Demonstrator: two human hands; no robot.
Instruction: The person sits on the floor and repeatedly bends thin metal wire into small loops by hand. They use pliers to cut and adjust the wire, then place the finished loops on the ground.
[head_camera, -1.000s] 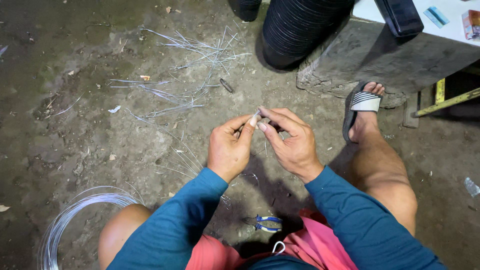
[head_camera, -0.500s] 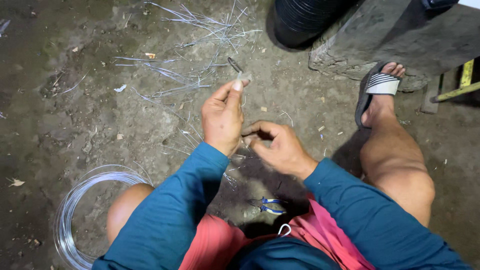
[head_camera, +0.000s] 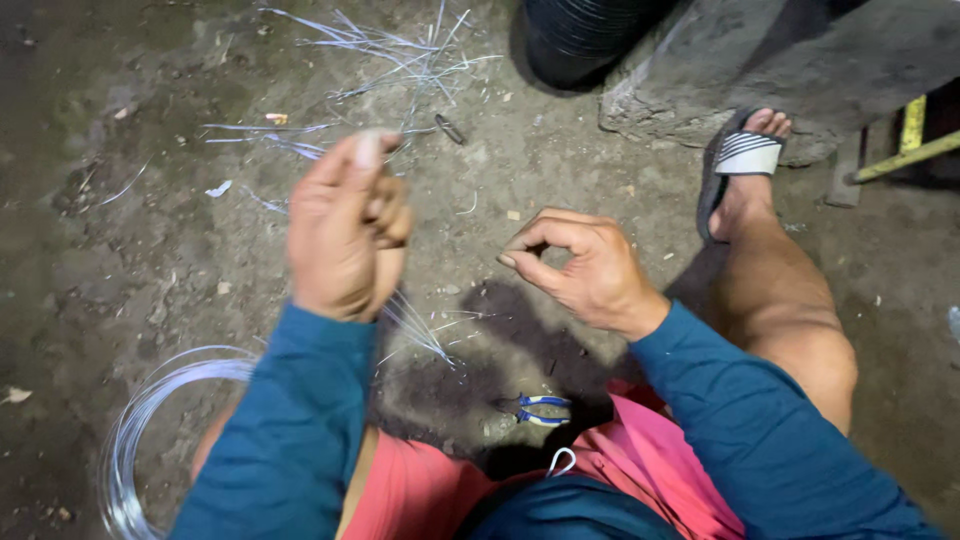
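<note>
My left hand (head_camera: 345, 225) is raised over the dirt floor and blurred, its fingers curled into a loose fist with the thumb on top; I see nothing in it. My right hand (head_camera: 590, 270) hovers to its right, thumb and forefinger pinched together with nothing visible between them. A small fan of thin cut wires (head_camera: 420, 330) shows just below the left wrist. Blue-handled pliers (head_camera: 535, 408) lie on the ground between my legs. A coil of silver wire (head_camera: 140, 420) rests by my left knee.
A scatter of cut wire pieces (head_camera: 400, 55) lies on the ground beyond the hands. My right foot in a striped sandal (head_camera: 745, 160) rests beside a concrete block (head_camera: 800, 60). A black ribbed object (head_camera: 590, 30) and a yellow bar (head_camera: 905, 155) are behind.
The hands were together on a small wire piece. The left hand then reached toward the wire scatter and is now drawn back and up; the right hand stays pinched.
</note>
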